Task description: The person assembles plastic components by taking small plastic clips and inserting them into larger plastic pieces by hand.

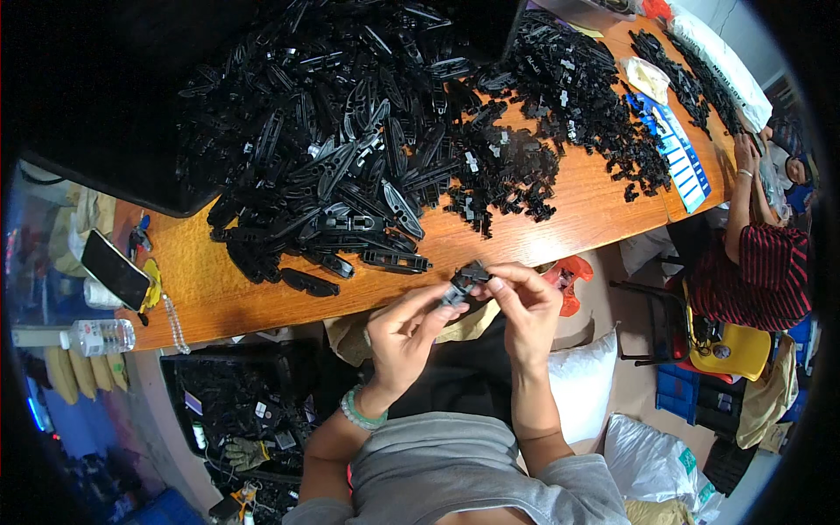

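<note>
Bare desk [206, 302] opens left of the left hand [398, 337] and ahead of the right hand [529, 319]; ahead of the left hand, piled black parts [401, 210] block passage, their height hard to judge.

On your left, a tilted phone [115, 269] stands near a clear bottle [98, 337] and a string of beads [174, 324]. On your right, a blue-and-white card [681, 162] lies on the table [604, 191]; past it, a person [759, 273] is near a yellow chair [733, 352]. Closer are a red bag [570, 287] and white sack [584, 385].
</note>
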Available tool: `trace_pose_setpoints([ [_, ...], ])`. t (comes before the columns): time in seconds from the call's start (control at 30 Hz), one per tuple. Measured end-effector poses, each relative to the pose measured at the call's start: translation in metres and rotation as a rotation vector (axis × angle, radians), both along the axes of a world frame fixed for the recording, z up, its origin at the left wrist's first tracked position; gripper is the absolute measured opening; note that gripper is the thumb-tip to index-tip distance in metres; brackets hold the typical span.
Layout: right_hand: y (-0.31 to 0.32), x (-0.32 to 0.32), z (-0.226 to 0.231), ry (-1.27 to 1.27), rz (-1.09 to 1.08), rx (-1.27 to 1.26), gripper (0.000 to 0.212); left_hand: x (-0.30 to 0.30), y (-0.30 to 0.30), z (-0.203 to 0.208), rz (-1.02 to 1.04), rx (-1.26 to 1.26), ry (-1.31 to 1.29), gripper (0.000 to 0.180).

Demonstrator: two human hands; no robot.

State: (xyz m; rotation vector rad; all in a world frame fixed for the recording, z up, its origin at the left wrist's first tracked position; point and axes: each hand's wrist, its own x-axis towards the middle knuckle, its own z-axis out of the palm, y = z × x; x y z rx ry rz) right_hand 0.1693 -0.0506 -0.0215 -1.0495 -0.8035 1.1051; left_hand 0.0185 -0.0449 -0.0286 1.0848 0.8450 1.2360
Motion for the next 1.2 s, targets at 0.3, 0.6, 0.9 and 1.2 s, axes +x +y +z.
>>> trace_pose_setpoints([
  [0.3, -0.008, -0.006, 0.011, -0.208, 0.07, 0.004, 0.014, -0.005, 0.005, 0.006, -0.165, -0.087, -0.022, 0.036],
  [0.6, -0.005, -0.001, 0.013, -0.722, 0.057, 0.213, 0.016, -0.013, 0.007, 0.011, -0.178, -0.199, -0.057, 0.023],
  [0.9, -0.015, -0.004, 0.003, -0.471, 0.13, 0.014, 0.021, -0.014, 0.004, 0.01, -0.144, -0.061, 0.144, 0.018],
  [1.2, -0.018, 0.023, 0.002, -0.716, 0.293, -0.126, 0.015, -0.033, 0.031, 0.012, 0.088, 0.558, 0.849, 0.015],
])
